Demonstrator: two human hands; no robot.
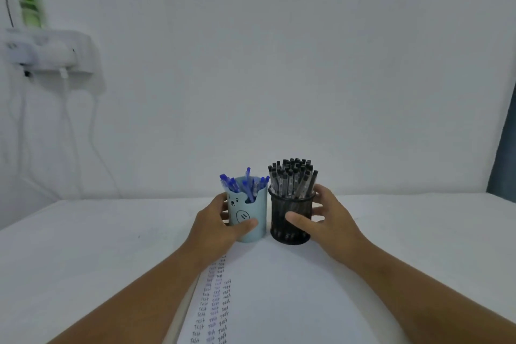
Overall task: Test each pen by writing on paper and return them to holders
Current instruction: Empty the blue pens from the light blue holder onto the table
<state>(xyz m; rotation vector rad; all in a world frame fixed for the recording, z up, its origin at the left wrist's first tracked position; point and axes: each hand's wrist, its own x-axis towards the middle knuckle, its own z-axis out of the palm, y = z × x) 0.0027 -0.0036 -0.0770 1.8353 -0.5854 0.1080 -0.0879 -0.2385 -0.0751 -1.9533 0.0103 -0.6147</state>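
Two pen holders stand side by side on the white table (83, 254). The light blue holder (255, 209) with a bear face contains several blue pens (245, 183). My left hand (220, 223) grips it from the left, thumb across its front. The black mesh holder (290, 212) is packed with several black-capped pens (293, 176). My right hand (326, 218) grips it from the right, thumb on its front. A sheet of paper (279, 301) lies in front of the holders, with columns of the handwritten word "Test" down its left side.
A white wall rises close behind the table. At the upper left a white wall shelf (50, 50) carries a green bottle (30, 5), and cables hang below it. A dark blue curtain edge (505, 153) shows at the far right.
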